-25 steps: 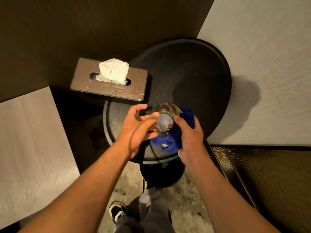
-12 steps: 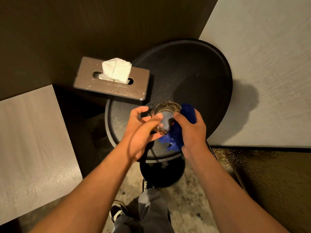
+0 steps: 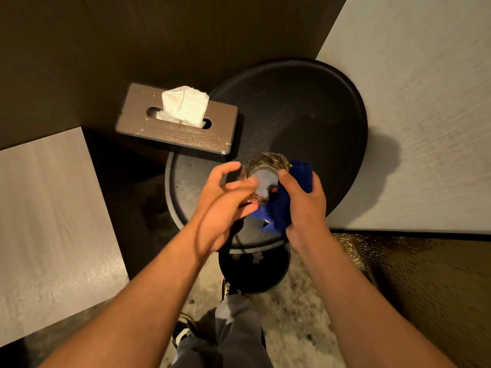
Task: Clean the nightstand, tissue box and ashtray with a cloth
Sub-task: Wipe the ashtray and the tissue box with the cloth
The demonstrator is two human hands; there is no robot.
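A clear glass ashtray (image 3: 264, 172) is held above the front part of the round black nightstand (image 3: 305, 112). My left hand (image 3: 225, 205) grips the ashtray's left side with fingers and thumb. My right hand (image 3: 303, 205) holds a bunched blue cloth (image 3: 279, 211) against the ashtray's right side and underside, thumb on the rim. A brown wooden tissue box (image 3: 180, 128) with a white tissue sticking out sits on the nightstand's left edge, overhanging it.
A pale bed surface (image 3: 425, 115) borders the nightstand on the right and another pale surface (image 3: 47, 221) lies at the left. A dark wall is behind. The nightstand's round base (image 3: 255, 272) and my leg and shoes are below on a speckled floor.
Both hands stay on the ashtray; my left hand has shifted its grip and rolled slightly around the glass, and the cloth has moved a little against it.
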